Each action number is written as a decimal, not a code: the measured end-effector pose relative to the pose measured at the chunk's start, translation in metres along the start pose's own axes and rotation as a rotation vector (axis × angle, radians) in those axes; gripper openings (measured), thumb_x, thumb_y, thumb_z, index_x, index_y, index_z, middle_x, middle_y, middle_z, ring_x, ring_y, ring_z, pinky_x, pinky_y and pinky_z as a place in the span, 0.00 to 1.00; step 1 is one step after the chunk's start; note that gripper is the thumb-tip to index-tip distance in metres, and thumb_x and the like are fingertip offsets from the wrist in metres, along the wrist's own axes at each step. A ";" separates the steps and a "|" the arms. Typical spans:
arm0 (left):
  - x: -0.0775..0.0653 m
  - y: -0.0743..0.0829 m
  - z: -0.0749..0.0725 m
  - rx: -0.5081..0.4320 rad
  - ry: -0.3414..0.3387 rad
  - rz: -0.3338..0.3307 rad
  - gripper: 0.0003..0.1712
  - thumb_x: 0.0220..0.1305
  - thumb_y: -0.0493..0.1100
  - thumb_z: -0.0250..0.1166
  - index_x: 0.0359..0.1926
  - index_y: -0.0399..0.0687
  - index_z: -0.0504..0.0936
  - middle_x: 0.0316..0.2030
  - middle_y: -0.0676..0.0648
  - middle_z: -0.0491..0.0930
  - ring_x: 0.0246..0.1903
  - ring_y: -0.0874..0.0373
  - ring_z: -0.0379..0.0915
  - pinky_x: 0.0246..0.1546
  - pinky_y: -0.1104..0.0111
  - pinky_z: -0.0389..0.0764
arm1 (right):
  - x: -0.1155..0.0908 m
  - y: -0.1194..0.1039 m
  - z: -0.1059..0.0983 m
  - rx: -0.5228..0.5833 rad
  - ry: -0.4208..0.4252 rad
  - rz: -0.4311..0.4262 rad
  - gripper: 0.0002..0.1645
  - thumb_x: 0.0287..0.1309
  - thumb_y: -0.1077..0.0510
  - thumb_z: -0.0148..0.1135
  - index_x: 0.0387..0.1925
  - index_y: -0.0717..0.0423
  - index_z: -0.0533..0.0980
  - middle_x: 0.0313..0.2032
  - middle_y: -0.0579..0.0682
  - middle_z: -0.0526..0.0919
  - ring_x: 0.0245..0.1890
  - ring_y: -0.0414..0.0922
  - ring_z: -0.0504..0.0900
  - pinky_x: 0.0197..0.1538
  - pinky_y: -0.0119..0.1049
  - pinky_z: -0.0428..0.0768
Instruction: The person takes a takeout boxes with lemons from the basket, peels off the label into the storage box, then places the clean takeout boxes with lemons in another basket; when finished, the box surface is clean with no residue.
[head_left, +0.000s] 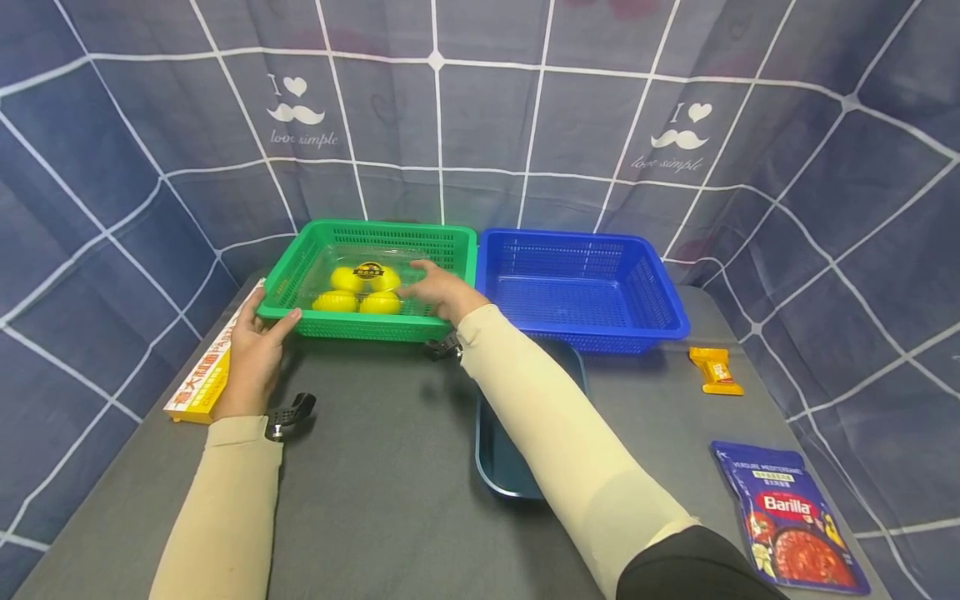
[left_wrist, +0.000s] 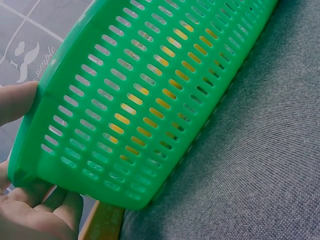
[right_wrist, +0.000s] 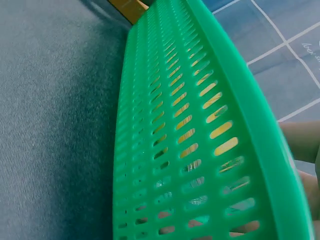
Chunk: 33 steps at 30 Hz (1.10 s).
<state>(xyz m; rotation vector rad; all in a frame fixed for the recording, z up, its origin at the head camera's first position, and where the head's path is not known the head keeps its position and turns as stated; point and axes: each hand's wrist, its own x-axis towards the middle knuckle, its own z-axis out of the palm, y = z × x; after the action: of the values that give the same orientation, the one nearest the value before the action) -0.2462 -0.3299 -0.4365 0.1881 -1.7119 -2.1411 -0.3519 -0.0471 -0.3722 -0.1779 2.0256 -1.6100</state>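
Note:
A clear plastic box of lemons (head_left: 356,289) with a dark label on its lid sits inside the green basket (head_left: 352,327). My left hand (head_left: 255,346) grips the basket's front left corner, thumb on the rim and fingers curled under it in the left wrist view. Reaching over the front rim, my right hand (head_left: 442,292) holds the box's right end, thumb and forefinger spread across it. Through the slots of the basket wall (right_wrist: 165,125), the right wrist view shows yellow fruit and parts of the fingers low inside.
Beside the green basket stands a blue basket (head_left: 570,342). A dark blue tray (head_left: 495,479) lies partly under the right forearm. The yellow and white pasta box (head_left: 202,387) is at the left, an orange snack packet (head_left: 716,371) and a Barilla sauce pouch (head_left: 791,517) at the right.

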 end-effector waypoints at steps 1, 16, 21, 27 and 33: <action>0.000 0.000 0.000 0.004 0.000 0.000 0.49 0.70 0.29 0.68 0.84 0.46 0.53 0.78 0.33 0.57 0.75 0.48 0.57 0.64 0.75 0.69 | 0.001 0.000 0.000 0.010 0.006 0.005 0.49 0.70 0.62 0.70 0.83 0.41 0.55 0.81 0.58 0.52 0.75 0.62 0.62 0.70 0.62 0.66; -0.001 0.001 0.001 -0.006 0.005 -0.007 0.50 0.70 0.28 0.68 0.84 0.46 0.52 0.79 0.34 0.57 0.75 0.49 0.58 0.65 0.74 0.69 | -0.002 0.001 0.000 0.154 0.052 0.010 0.47 0.68 0.71 0.66 0.81 0.42 0.61 0.81 0.57 0.52 0.69 0.65 0.71 0.65 0.55 0.76; -0.001 0.001 0.000 -0.010 0.009 -0.009 0.50 0.70 0.27 0.68 0.84 0.45 0.52 0.79 0.34 0.55 0.76 0.48 0.55 0.66 0.74 0.68 | -0.004 -0.002 -0.001 0.204 0.016 0.008 0.47 0.69 0.71 0.64 0.82 0.44 0.59 0.80 0.61 0.54 0.59 0.66 0.80 0.60 0.53 0.81; 0.000 0.000 0.000 -0.004 0.003 0.000 0.49 0.69 0.28 0.69 0.84 0.45 0.53 0.78 0.34 0.57 0.75 0.48 0.58 0.64 0.75 0.70 | -0.011 -0.007 -0.002 0.228 0.037 -0.017 0.45 0.69 0.72 0.63 0.82 0.48 0.60 0.77 0.64 0.60 0.53 0.68 0.83 0.54 0.53 0.84; 0.000 0.000 0.001 0.007 0.008 -0.007 0.49 0.69 0.29 0.69 0.84 0.46 0.54 0.79 0.36 0.57 0.75 0.49 0.58 0.65 0.74 0.68 | -0.017 -0.010 -0.006 0.236 0.065 -0.046 0.45 0.68 0.73 0.64 0.81 0.48 0.62 0.75 0.66 0.63 0.29 0.61 0.86 0.52 0.55 0.85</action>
<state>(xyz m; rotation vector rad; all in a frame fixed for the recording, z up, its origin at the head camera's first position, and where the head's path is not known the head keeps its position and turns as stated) -0.2469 -0.3293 -0.4362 0.2048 -1.7169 -2.1365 -0.3428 -0.0378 -0.3569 -0.0862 1.8706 -1.8893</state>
